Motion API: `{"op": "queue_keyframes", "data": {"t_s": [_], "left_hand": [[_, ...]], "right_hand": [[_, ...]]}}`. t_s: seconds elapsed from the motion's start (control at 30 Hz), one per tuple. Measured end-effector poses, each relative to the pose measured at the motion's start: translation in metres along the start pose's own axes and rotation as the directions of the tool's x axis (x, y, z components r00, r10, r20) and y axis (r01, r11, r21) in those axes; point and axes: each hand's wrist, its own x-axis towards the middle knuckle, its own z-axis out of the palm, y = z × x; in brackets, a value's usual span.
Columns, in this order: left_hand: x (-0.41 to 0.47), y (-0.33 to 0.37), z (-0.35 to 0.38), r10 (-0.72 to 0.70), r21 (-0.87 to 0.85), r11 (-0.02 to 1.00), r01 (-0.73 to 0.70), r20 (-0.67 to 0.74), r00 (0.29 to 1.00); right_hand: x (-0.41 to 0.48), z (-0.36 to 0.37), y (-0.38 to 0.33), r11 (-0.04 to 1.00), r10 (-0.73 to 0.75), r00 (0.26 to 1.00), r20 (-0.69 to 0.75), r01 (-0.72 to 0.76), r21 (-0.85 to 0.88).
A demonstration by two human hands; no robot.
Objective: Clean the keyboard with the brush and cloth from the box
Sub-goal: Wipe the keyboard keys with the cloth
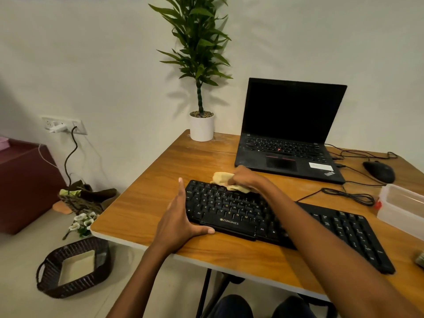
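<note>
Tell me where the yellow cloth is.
Head view, centre: the right hand grips the crumpled yellow cloth at the far edge of the black keyboard.

- The left hand (pixel 183 220) is at the near left, fingers straight and pointing far, thumb spread rightward, braced against the left end of the keyboard (pixel 229 207).
- The right hand (pixel 244 177) is farther off, fingers curled round the cloth (pixel 220 177).
- The right forearm reaches in diagonally from the near right.
</note>
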Motion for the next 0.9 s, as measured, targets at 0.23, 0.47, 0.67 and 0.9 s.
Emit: {"op": "queue_keyframes", "data": {"t_s": [0.23,0.47,0.67,0.9], "left_hand": [[0.003,-0.004,0.003,0.015,0.000,1.000,-0.015,-0.002,1.000],[0.005,-0.005,0.002,0.017,0.007,1.000,-0.017,0.008,1.000],[0.004,-0.006,0.001,-0.001,-0.007,1.000,0.001,0.009,1.000],[0.005,-0.006,0.003,0.009,-0.034,0.999,-0.009,-0.002,1.000]], "right_hand": [[-0.021,-0.035,0.021,0.983,0.077,0.996,0.040,-0.069,-0.171],[0.031,0.037,-0.034,0.996,0.025,0.998,-0.049,-0.021,0.089],[0.036,0.049,-0.042,0.995,-0.031,0.995,-0.092,0.040,0.096],[0.010,0.009,-0.008,0.997,0.042,0.995,-0.092,-0.047,-0.059]]}}
